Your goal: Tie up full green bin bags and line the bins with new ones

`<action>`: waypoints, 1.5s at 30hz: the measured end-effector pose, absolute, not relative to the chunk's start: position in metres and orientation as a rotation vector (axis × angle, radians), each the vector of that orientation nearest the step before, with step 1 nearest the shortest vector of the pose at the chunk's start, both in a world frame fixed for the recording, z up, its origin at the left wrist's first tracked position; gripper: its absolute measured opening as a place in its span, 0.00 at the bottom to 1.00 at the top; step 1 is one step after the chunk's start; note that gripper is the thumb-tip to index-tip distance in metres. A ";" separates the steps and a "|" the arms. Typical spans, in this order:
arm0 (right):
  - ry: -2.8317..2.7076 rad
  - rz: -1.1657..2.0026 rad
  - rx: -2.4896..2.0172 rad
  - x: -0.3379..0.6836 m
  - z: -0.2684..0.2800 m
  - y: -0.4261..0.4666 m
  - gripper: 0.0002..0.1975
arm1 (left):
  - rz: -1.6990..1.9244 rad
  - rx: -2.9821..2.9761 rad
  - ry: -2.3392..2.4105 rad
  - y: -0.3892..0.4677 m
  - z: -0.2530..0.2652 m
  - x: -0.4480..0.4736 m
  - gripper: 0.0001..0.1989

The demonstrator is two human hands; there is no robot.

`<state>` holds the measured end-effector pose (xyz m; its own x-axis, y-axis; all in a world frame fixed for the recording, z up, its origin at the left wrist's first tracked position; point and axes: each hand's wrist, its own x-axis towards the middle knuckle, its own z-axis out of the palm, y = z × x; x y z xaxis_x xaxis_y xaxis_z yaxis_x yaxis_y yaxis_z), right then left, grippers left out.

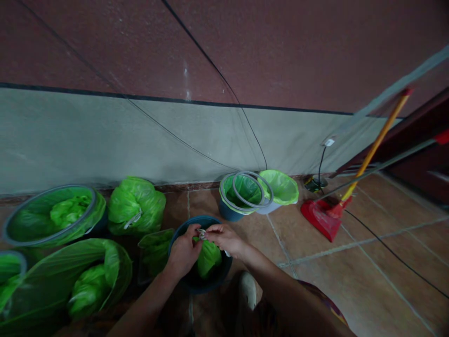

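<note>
My left hand (184, 252) and my right hand (224, 238) meet over a dark blue bucket (200, 285). Both are closed, pinching a whitish drawstring (201, 232) between their fingertips. Below it hangs a green plastic bag (209, 259), gathered at the top and sitting inside the bucket. How the drawstring is looped is too small to tell. Just left of the bucket is a small bin with a green liner (156, 250).
A full green bag (135, 206) with a white tie stands by the wall. Large green-lined bins (52, 236) fill the left. Two lined buckets (233, 213), with loose grey rings (252, 206), stand ahead. Right are a red dustpan (321, 217), yellow-handled broom (373, 150) and floor cable (393, 255).
</note>
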<state>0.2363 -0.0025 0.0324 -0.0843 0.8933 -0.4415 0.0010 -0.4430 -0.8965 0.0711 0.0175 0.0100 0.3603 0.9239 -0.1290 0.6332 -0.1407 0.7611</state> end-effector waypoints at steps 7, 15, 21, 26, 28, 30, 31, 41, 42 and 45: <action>-0.930 1.590 -1.494 0.232 0.029 -0.002 0.13 | 0.634 1.704 1.294 0.019 0.006 0.071 0.19; -0.710 1.484 -1.452 0.224 0.009 -0.001 0.12 | 0.725 1.722 1.302 0.018 0.006 0.071 0.20; -0.965 1.329 -1.482 0.227 -0.002 -0.001 0.10 | 0.649 1.980 1.356 0.015 0.004 0.071 0.21; -1.575 1.058 -1.626 0.228 0.006 -0.008 0.12 | 0.601 2.211 1.370 0.015 -0.002 0.070 0.17; -1.700 1.000 -1.652 0.227 0.009 -0.010 0.12 | 0.593 2.280 1.359 0.015 -0.003 0.069 0.16; -1.752 0.992 -1.626 0.227 0.010 -0.010 0.13 | 0.568 2.309 1.362 0.014 -0.002 0.069 0.15; -1.746 1.013 -1.606 0.228 0.010 -0.010 0.13 | 0.560 2.307 1.371 0.014 0.000 0.069 0.15; -0.983 1.708 -1.434 0.228 0.016 -0.007 0.15 | 0.451 2.051 1.454 0.019 0.011 0.072 0.05; -0.949 1.740 -1.433 0.228 0.018 -0.007 0.16 | 0.446 2.059 1.449 0.018 0.013 0.071 0.05; -1.051 1.666 -1.452 0.229 0.019 -0.006 0.14 | 0.448 2.086 1.414 0.017 0.016 0.070 0.07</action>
